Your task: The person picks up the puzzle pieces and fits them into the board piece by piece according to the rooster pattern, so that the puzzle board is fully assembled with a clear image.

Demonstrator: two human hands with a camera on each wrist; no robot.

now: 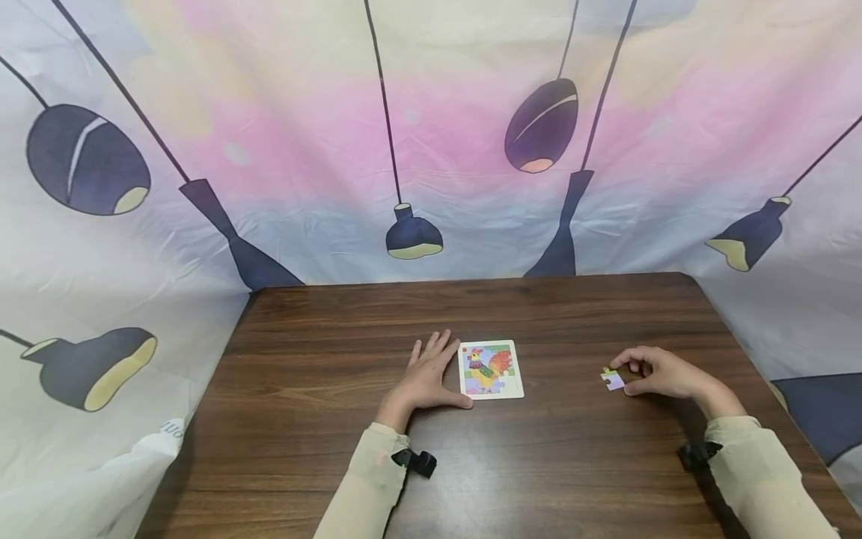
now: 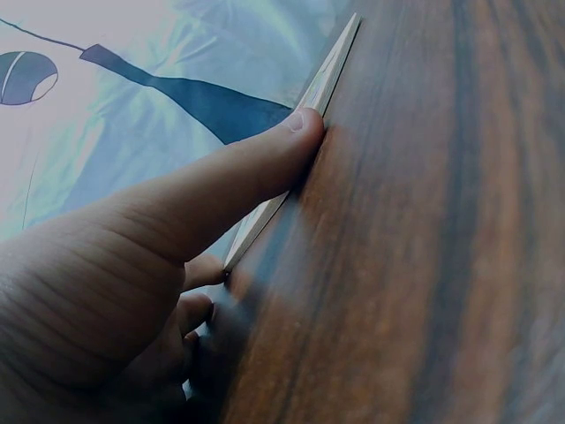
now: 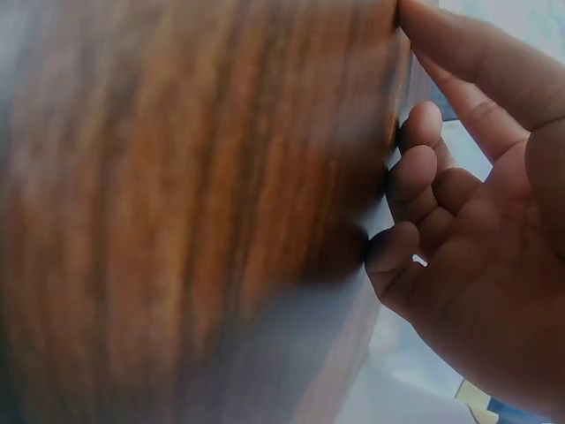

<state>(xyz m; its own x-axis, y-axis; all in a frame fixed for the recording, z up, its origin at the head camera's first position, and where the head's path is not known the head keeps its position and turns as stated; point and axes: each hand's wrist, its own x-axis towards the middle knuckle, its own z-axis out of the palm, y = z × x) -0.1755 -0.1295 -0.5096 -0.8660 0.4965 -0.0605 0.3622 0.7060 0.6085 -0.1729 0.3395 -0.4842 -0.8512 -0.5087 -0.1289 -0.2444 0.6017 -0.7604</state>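
A small square jigsaw board point(image 1: 519, 389) with a white border lies on the table, showing a colourful rooster. The picture's lower right corner shows a bare pale patch. My left hand point(image 1: 426, 380) rests against the board's left side, its fingers stretched along the edge and the thumb at the near left corner. In the left wrist view, the thumb point(image 2: 238, 168) touches the thin board's edge. To the right, my right hand point(image 1: 663, 373) pinches a lilac and yellow jigsaw piece point(image 1: 613, 380) between thumb and index finger, low over the table. Its other fingers point(image 3: 413, 172) are curled in.
The brown wood-grain table point(image 1: 323, 329) reaches back to a pastel cloth backdrop point(image 1: 323, 165) printed with dark hanging lamps. Cloth also hangs along the left and right sides. A dark strap device point(image 1: 419, 461) sits on the left wrist and another point(image 1: 698, 455) on the right.
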